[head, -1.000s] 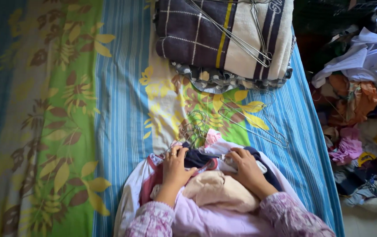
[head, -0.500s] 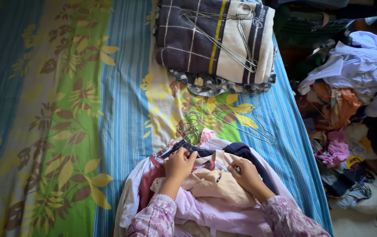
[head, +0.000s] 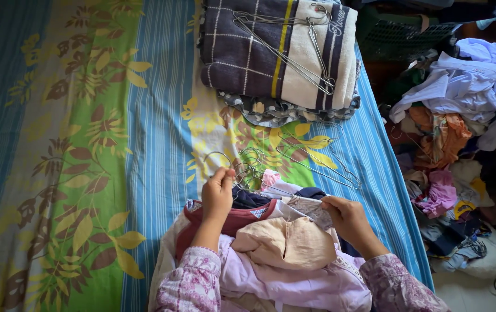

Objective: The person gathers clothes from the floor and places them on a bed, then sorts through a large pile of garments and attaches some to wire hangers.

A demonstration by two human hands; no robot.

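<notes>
- Pinching with thumb and fingers pressed together, the left hand holds the hook of a thin wire hanger at the top of the clothes pile.
- The right hand has its fingers curled and closed on the edge of a pale patterned cloth, which lies on the same pile.
- Between the two hands lies a beige garment, and under it a lilac garment, a maroon collar and a dark blue piece.
- Just beyond the hands, more wire hangers lie tangled on the bed sheet, which is striped blue and green with yellow and brown leaves.
- Further away on the bed sits a folded checked blanket, dark with a yellow stripe, and some hangers rest on top of it.
- To the right of the bed, a heap of mixed clothes covers the floor.
- Both sleeves of the person are pink with a flower pattern.
</notes>
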